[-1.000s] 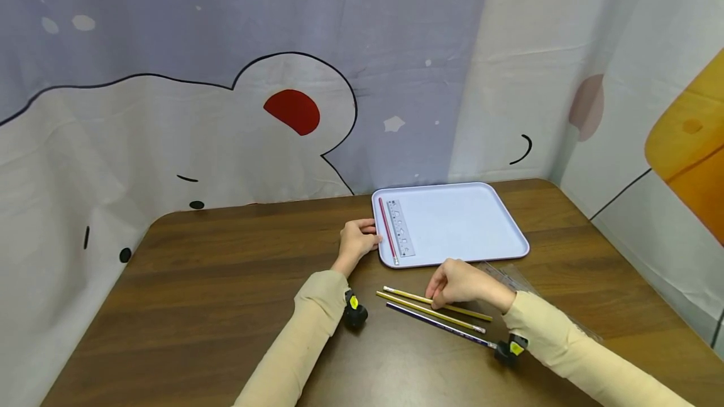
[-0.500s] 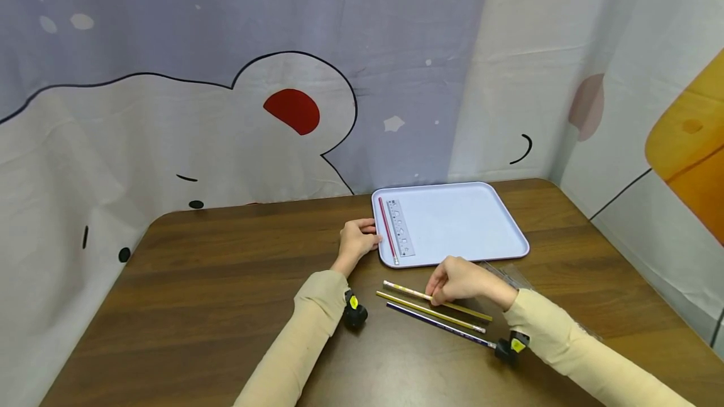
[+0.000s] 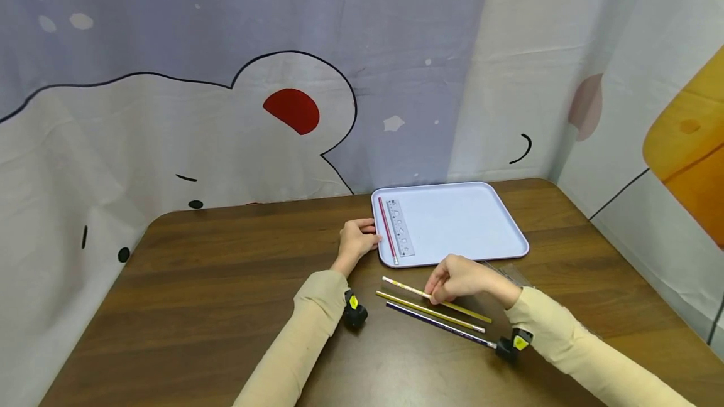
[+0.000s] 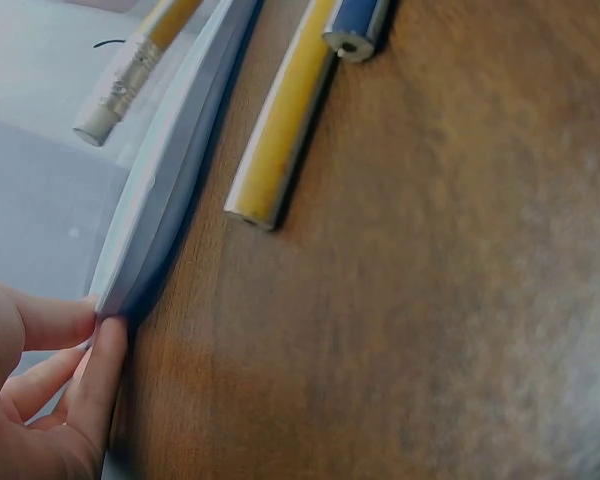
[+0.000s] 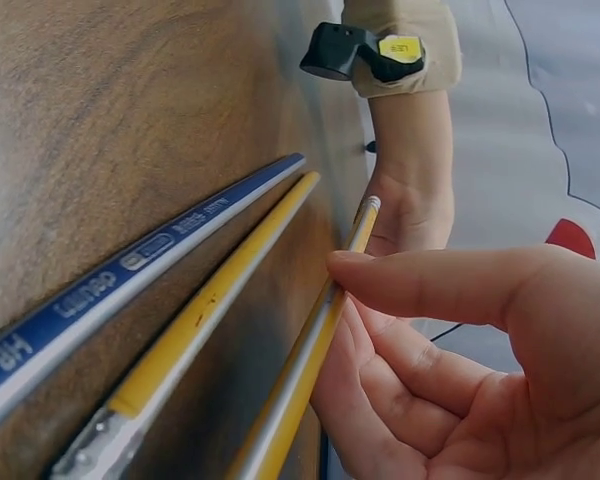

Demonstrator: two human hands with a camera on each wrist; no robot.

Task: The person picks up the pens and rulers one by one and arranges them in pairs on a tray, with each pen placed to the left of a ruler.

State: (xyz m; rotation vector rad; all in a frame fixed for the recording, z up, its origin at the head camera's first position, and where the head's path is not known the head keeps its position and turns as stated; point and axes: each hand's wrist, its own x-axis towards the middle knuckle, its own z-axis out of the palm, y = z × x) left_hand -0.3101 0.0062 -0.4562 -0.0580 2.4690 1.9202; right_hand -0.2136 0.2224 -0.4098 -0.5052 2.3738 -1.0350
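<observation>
My left hand (image 3: 354,242) holds the left rim of the white tray (image 3: 464,222), thumb on top and fingers beneath in the left wrist view. A red pencil (image 3: 388,231) and a clear ruler (image 3: 400,229) lie along the tray's left side. Thumb and fingers of my right hand (image 5: 460,340) pinch a yellow pencil (image 5: 298,375) near its middle. Its eraser end is tipped up in front of the tray. Just nearer to me, a second yellow pencil (image 3: 432,313) and a dark blue pencil (image 3: 441,326) lie side by side on the table.
Clear plastic (image 3: 513,275) lies on the brown wooden table (image 3: 215,306), partly hidden behind the right wrist. A patterned curtain (image 3: 396,68) hangs along the table's back and right side. Each wrist wears a small black camera (image 3: 355,314).
The eraser end of the pinched yellow pencil has risen off the table and turned slightly toward the tray. My right hand has shifted up a little; the left hand stays on the tray.
</observation>
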